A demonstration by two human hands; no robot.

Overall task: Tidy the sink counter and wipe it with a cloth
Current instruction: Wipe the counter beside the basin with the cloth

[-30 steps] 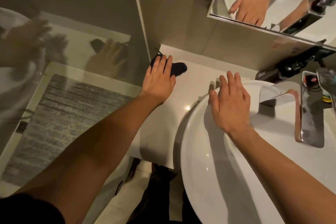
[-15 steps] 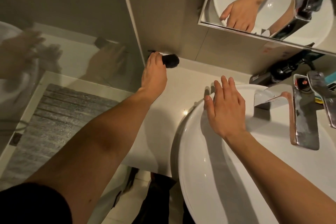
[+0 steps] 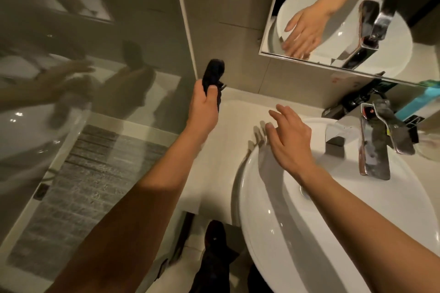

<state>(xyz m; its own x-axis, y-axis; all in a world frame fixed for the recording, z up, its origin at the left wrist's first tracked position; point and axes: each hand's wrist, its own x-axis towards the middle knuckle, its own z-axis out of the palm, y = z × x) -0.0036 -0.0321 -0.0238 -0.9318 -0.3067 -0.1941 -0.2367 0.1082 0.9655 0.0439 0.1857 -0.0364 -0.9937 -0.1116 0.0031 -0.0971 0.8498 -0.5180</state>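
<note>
A small dark cloth [image 3: 213,74] is bunched in my left hand [image 3: 203,104], held up off the white counter [image 3: 240,112] near its back left corner, close to the tiled wall. My right hand [image 3: 289,137] hovers with fingers spread over the left rim of the white round basin [image 3: 266,233], holding nothing.
A chrome tap [image 3: 373,143] stands at the basin's back. Dark items and a teal box [image 3: 419,102] sit by the wall at right. A mirror [image 3: 345,14] hangs above. A glass shower panel [image 3: 95,78] borders the counter's left edge.
My left hand closed on the dark cloth and lifted it off the counter's back corner. My right hand lifted slightly from the basin rim and spread its fingers.
</note>
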